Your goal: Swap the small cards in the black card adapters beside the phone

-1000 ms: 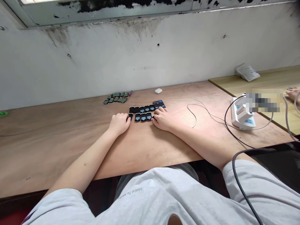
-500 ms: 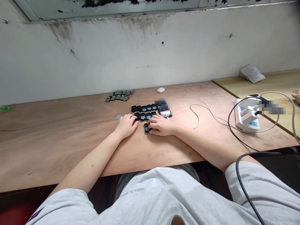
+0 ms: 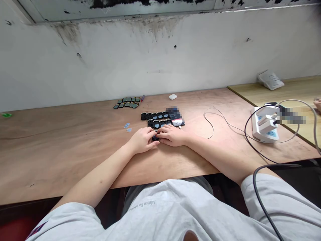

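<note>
Between my two hands a small black plastic casing [image 3: 155,137] lies on the table, partly covered by fingers. My left hand [image 3: 142,140] is closed around its left side with bent fingers. From the other side my right hand [image 3: 173,135] has its fingers closed on the casing's right edge. Just beyond them stand two rows of similar black casings, a near row [image 3: 156,124] and a far row [image 3: 154,116], several with blue-grey pads inside. To the left of the rows lie small light-blue pads [image 3: 129,130].
Several flat grey-green pieces [image 3: 127,104] lie near the wall beside a thin purple tool [image 3: 142,98]. A phone [image 3: 177,117] with a cable touches the rows. Behind is a white case [image 3: 173,96]. At right, a power strip [image 3: 264,125] trails cables; another person's hand [image 3: 318,103] shows.
My left hand has moved right, from beside the blue pads to the black casing in my right hand. The near row has shifted slightly right, and a blue pad is uncovered.
</note>
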### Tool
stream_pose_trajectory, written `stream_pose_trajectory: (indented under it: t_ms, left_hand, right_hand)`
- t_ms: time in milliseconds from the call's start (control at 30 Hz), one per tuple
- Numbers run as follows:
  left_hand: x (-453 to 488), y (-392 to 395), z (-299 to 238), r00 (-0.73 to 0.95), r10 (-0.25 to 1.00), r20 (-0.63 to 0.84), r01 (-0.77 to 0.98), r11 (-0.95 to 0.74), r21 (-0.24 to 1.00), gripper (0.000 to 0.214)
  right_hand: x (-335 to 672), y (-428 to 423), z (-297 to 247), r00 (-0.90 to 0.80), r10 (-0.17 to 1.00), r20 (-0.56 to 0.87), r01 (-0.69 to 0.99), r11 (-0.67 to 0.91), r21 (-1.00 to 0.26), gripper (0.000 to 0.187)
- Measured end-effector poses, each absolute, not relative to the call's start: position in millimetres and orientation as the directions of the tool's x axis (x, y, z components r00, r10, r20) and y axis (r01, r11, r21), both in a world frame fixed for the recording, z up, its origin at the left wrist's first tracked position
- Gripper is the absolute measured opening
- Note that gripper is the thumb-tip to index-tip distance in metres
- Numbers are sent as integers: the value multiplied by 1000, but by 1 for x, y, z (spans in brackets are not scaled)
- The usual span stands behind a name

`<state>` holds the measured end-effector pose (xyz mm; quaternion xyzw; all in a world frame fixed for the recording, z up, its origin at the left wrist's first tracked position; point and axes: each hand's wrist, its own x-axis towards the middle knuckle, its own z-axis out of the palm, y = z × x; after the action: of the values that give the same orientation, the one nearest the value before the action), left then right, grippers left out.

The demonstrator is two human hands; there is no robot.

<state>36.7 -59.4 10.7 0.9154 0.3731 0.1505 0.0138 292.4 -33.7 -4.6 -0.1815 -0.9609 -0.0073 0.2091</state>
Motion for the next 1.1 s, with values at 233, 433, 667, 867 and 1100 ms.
stream_pose_trajectory:
  t_ms: [233, 433, 667, 867, 1100]
  left_hand:
    - [48, -58, 4, 595, 742, 308, 724, -661, 196, 15]
    - [16, -40, 9, 234, 853, 466, 758, -461, 462, 25]
    - [-23, -1, -8, -311, 923, 227, 468, -59, 882, 31]
    - [-26, 2, -12, -350, 921, 170, 397, -18, 918, 25]
    - [-20, -10, 1, -242, 928, 284, 626, -75, 777, 30]
  right_hand:
    - [298, -25, -7, -773, 352, 528, 343, 932, -119, 26]
    - [301, -22, -6, -753, 351, 557, 329, 933, -143, 21]
    - [301, -21, -8, -758, 338, 558, 326, 937, -124, 19]
    - [301, -20, -8, -767, 357, 534, 335, 932, -142, 20]
    - [301, -20, -8, -762, 354, 542, 334, 932, -139, 20]
